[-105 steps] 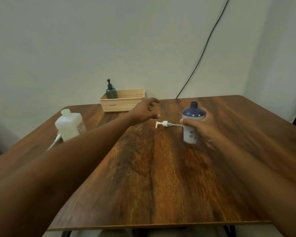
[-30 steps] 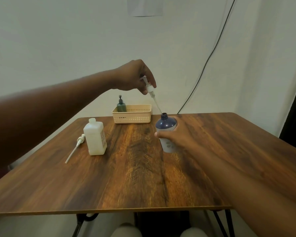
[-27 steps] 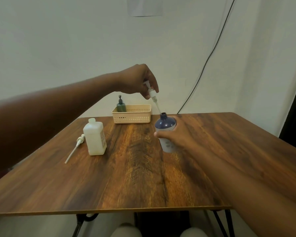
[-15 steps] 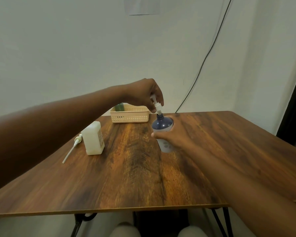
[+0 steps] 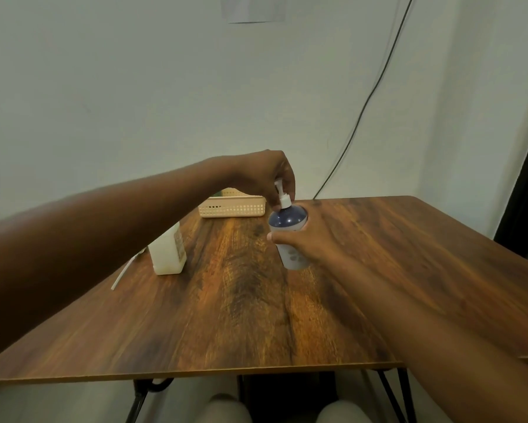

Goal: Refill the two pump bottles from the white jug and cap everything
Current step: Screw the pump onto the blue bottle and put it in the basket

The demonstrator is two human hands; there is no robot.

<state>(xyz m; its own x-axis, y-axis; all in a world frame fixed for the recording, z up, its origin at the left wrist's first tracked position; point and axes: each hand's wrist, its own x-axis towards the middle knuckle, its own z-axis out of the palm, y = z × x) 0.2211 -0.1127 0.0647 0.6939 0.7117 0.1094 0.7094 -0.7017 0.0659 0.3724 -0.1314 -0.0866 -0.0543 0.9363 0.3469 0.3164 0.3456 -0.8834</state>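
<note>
A blue-topped white pump bottle (image 5: 288,220) stands upright near the middle of the wooden table (image 5: 256,315). My right hand (image 5: 310,244) is wrapped around its body. My left hand (image 5: 267,175) pinches the white pump head (image 5: 282,198), which sits on the bottle's neck with its tube down inside. The white jug (image 5: 168,251) stands to the left, its top hidden behind my left forearm. A second white pump with its long tube (image 5: 123,271) lies on the table left of the jug. The green pump bottle is hidden behind my left arm.
A cream slotted basket (image 5: 232,206) sits at the table's back edge against the wall. A black cable (image 5: 363,111) runs down the wall to the table's back. A sheet of paper (image 5: 252,9) hangs high on the wall. My knees show below the table's front edge.
My left hand lifted the pump from the table, threaded its tube into the blue bottle's neck and lowered the head onto it. My right hand kept hold of the bottle.
</note>
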